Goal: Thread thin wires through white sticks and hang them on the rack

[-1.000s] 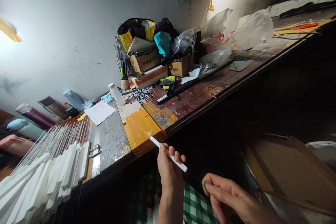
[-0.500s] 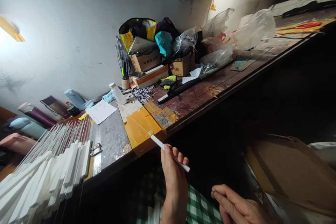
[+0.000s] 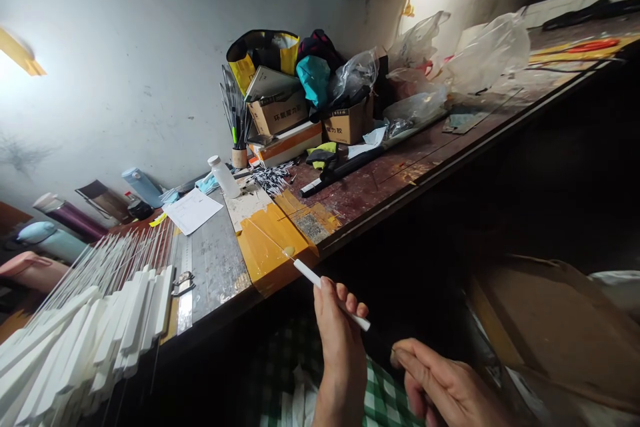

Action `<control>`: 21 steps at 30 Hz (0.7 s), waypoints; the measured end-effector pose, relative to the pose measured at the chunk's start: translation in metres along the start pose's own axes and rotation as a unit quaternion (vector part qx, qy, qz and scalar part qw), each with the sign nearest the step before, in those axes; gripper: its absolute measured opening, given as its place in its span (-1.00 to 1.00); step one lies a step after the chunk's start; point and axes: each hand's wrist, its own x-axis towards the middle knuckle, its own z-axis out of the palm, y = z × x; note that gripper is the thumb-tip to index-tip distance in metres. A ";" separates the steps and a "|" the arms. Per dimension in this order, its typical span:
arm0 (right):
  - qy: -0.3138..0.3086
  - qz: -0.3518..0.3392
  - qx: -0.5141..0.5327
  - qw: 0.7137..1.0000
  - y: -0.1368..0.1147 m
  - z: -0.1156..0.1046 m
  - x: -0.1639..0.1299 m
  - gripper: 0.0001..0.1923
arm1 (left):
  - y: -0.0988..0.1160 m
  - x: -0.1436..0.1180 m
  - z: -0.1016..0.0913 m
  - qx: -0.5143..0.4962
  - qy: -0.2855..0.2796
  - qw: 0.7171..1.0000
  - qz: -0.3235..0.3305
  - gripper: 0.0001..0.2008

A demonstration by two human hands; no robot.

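Observation:
My left hand point(image 3: 341, 340) is closed around a slim white stick point(image 3: 306, 272), just off the table's front edge. A thin, pale rod point(image 3: 267, 233) runs from the stick's far tip over the yellow-taped block point(image 3: 273, 240). Close to that tip, a small yellowish blob point(image 3: 289, 251) lies on the tape. My right hand point(image 3: 440, 377) is closed in a pinch, to the lower right of the stick's near end and apart from it. What its fingertips hold, if anything, is too small to make out.
Many similar white sticks point(image 3: 115, 340) with thin rods lie at the left. A white bottle point(image 3: 225, 177) and a paper sheet point(image 3: 194, 211) stand and lie behind the block. Cardboard boxes point(image 3: 280, 112) and plastic bags point(image 3: 493, 50) crowd the back; a large carton point(image 3: 560, 333) is at lower right.
My left hand has shifted slightly right with the white stick, drawing its tip a little away from the blob. My right hand has moved left and up, nearer the stick's near end.

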 end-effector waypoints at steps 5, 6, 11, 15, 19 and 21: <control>-0.010 -0.016 0.028 0.999 0.005 0.004 0.012 -0.55 | -0.003 -0.004 0.003 -0.009 0.015 1.000 -0.006 -0.78; -0.011 -0.023 0.025 0.999 0.007 0.005 0.015 -0.58 | -0.003 -0.003 0.003 -0.012 0.014 1.000 -0.003 -0.79; 0.029 -0.063 -0.042 0.997 0.008 0.007 0.020 -0.73 | -0.002 -0.002 0.002 -0.020 -0.001 1.000 -0.014 -0.79; -0.008 -0.052 -0.038 0.998 -0.004 0.003 0.022 -0.67 | 0.000 -0.001 0.000 -0.025 -0.005 1.000 -0.006 -0.80; -0.036 -0.059 -0.010 0.998 -0.006 0.003 0.025 -0.62 | 0.005 0.004 -0.001 -0.036 -0.004 0.999 -0.003 -0.80; -0.012 -0.075 -0.017 0.997 -0.003 0.006 0.027 -0.65 | 0.007 0.007 -0.002 -0.037 0.002 0.999 0.003 -0.80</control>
